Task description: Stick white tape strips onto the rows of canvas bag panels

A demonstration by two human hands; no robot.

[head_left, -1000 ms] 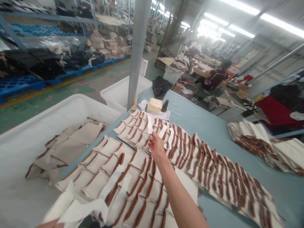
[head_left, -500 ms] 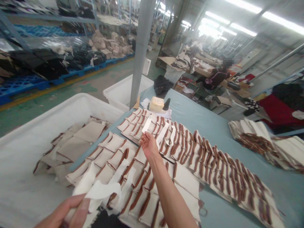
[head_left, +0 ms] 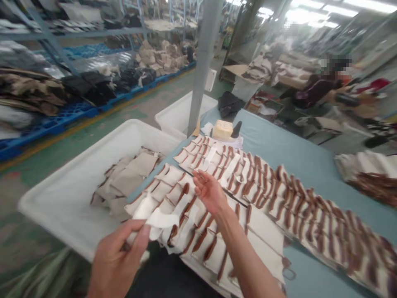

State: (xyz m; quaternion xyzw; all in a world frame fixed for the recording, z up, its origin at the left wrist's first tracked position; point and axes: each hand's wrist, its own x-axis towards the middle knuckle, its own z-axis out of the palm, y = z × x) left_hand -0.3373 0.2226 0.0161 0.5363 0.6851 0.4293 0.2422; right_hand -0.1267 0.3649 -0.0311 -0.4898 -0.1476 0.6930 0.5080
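Note:
My left hand (head_left: 119, 252) pinches a bundle of white strips (head_left: 161, 222) between thumb and fingers, at the table's near left edge. My right hand (head_left: 211, 192) is open, palm partly turned up and fingers loosely bent, with nothing visible in it. It hovers over the gap between two rows of cream fabric pieces with brown edging, the near row (head_left: 263, 229) and the far row (head_left: 283, 194). Just beyond its fingertips a white strip (head_left: 210, 158) lies across the far row. Two more loose strips, one of them (head_left: 230, 169) straight, lie to its right.
A white bin (head_left: 77, 174) with folded grey-beige pieces (head_left: 133, 174) stands left of the blue-topped table (head_left: 269, 140). A yellowish block (head_left: 222, 130) sits at the far end, near a grey post (head_left: 203, 62). Stacked pieces (head_left: 372, 174) lie at right. A person (head_left: 319, 85) sits beyond.
My right hand has drawn back from the white strip, which stays on the far row, and its fingers have opened. The left hand still grips its strips. The view has swung left.

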